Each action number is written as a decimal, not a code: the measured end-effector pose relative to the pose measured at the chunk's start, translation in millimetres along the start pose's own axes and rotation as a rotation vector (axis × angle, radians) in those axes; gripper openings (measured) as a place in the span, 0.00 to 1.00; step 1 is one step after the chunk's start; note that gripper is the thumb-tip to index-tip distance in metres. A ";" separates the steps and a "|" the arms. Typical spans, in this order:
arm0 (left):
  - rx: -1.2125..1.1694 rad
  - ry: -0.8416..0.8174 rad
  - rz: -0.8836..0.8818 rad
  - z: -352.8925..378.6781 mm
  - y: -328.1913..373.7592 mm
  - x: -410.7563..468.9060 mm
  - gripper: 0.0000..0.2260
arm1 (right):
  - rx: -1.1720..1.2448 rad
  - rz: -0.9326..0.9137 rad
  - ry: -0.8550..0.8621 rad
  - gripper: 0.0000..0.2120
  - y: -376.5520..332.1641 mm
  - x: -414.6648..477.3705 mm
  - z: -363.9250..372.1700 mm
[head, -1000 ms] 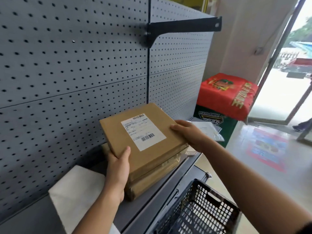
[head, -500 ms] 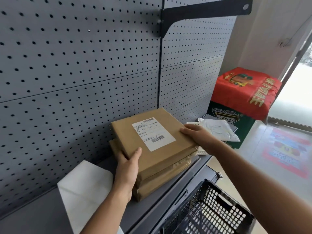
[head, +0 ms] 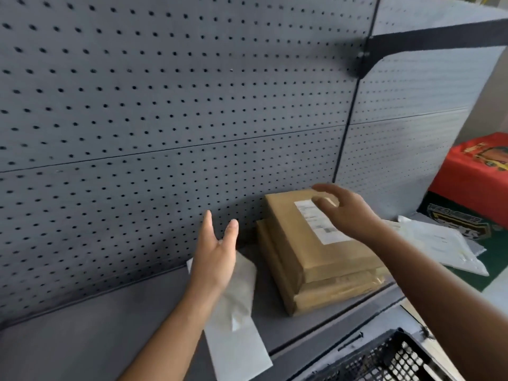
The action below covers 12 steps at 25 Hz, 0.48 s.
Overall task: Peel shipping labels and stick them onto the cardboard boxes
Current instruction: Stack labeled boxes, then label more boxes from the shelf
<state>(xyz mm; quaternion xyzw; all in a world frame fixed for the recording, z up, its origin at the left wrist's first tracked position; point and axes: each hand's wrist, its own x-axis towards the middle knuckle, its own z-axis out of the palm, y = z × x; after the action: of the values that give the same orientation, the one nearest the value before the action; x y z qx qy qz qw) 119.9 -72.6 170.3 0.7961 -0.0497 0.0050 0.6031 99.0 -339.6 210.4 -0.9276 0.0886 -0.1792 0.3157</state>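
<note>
Two flat cardboard boxes lie stacked on the grey shelf. The top box carries a white shipping label; the lower box shows beneath it. My right hand hovers over the top box with fingers spread and loosely bent, holding nothing. To the left of the boxes my left hand is raised with straight fingers, also holding nothing. Under my left hand a white backing sheet lies on the shelf.
A grey pegboard wall backs the shelf, with a black bracket up right. White mailer bags lie to the right. A red and green carton stands further right. A black plastic basket sits below the shelf edge.
Both hands have let go of the top box, which now rests on the stack. My left hand moved left, my right hand lifted above the label. The camera turned left.
</note>
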 end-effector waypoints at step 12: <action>0.603 0.528 0.070 -236.3 -25.8 -52.6 0.28 | 0.017 -0.462 -0.345 0.22 -206.3 -11.3 147.2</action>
<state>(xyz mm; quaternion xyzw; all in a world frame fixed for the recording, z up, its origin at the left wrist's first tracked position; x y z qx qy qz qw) 82.0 165.1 206.3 0.9065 0.0836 0.2443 0.3341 156.3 -93.0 226.2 -0.9373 -0.1815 -0.0867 0.2846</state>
